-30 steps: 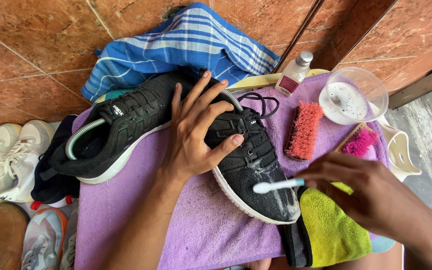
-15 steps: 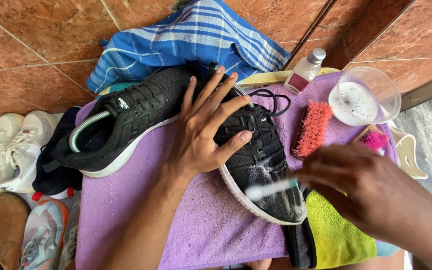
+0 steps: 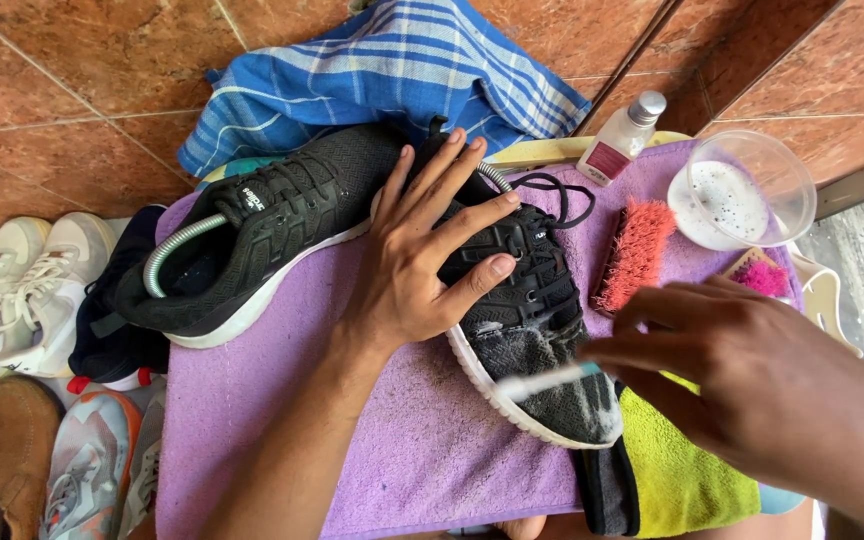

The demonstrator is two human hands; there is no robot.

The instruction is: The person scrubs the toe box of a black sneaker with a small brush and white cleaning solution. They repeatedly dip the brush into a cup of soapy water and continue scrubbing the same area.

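Two black sneakers with white soles lie on a purple towel. My left hand presses flat, fingers spread, on the right-hand sneaker, holding it down. Its toe is wet and soapy. My right hand grips a small white toothbrush, blurred with motion, with its head against that soapy toe. The other sneaker lies to the left, its opening facing left.
A clear bowl of soapy water, a small bottle, an orange scrub brush and a pink brush sit at the right. A yellow-green cloth lies below the toe, a blue checked cloth behind. Several shoes crowd the left floor.
The toothbrush has slid back and forth across the sneaker's toe in my right hand. My left hand has kept pressing on the same sneaker. The view has shifted slightly.
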